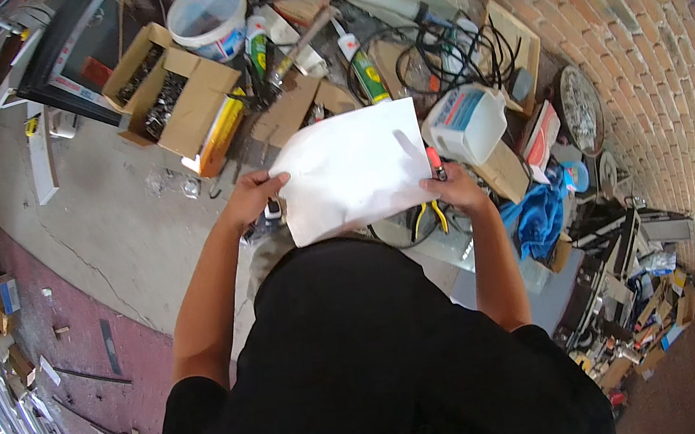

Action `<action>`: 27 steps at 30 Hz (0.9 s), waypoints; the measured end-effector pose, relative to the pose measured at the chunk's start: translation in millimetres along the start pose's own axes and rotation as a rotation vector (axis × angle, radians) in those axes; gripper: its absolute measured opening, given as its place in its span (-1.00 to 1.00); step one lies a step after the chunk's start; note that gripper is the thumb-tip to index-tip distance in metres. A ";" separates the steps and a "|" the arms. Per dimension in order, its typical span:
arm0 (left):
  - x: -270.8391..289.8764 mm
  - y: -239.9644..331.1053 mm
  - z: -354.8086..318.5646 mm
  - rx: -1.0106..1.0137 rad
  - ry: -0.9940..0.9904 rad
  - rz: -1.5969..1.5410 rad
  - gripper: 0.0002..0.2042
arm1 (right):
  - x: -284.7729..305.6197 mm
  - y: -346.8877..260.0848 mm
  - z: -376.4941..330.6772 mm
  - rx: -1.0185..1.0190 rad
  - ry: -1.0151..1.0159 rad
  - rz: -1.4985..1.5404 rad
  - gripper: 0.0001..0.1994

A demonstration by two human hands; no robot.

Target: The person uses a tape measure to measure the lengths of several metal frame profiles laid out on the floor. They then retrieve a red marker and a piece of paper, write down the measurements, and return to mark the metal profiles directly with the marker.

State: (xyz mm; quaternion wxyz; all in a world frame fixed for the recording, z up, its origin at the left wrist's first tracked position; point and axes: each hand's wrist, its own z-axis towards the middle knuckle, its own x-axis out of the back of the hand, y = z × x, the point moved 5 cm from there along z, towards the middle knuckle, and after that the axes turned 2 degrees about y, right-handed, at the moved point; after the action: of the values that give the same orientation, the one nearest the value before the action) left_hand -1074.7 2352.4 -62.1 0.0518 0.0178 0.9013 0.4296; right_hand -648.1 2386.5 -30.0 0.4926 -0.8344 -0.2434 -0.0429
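A blank-looking white sheet of paper [349,167] spans the space between my hands, slightly curled along its lower edge. My left hand [252,198] pinches its left edge, thumb on top. At the lower right corner my right hand [458,190] grips the paper. A marker pen [435,163] with a red end stands up out of that same hand. Just below the right part of the sheet lie pliers [428,220] with yellow handles. Beside my left fingers is a small black-and-white item [273,209], too small to name.
Ahead, a cluttered bench holds an open cardboard box [169,95] of metal pieces, a white bucket [208,21], sealant tubes [359,61], black cable [454,55] and a white plastic jug [467,125]. A blue cloth [539,218] lies right. A brick wall [637,35] bounds the right side.
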 end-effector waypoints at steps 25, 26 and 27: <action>-43.3 -106.5 52.7 0.087 0.074 0.485 -0.66 | -167.9 -1.2 55.5 0.382 -0.164 0.395 -0.78; -41.5 -108.0 51.4 0.079 0.079 0.498 -0.66 | -174.5 1.0 58.7 0.410 -0.196 0.376 -0.81; -39.5 -109.6 49.8 0.071 0.082 0.511 -0.65 | -178.6 5.8 61.8 0.403 -0.196 0.355 -0.83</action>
State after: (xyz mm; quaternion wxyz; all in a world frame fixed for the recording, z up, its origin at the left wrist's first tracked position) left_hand -1028.7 2318.9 -175.3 -0.0957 0.2295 0.8835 0.3970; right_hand -812.7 2371.3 -121.9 0.6226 -0.7493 -0.1435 0.1743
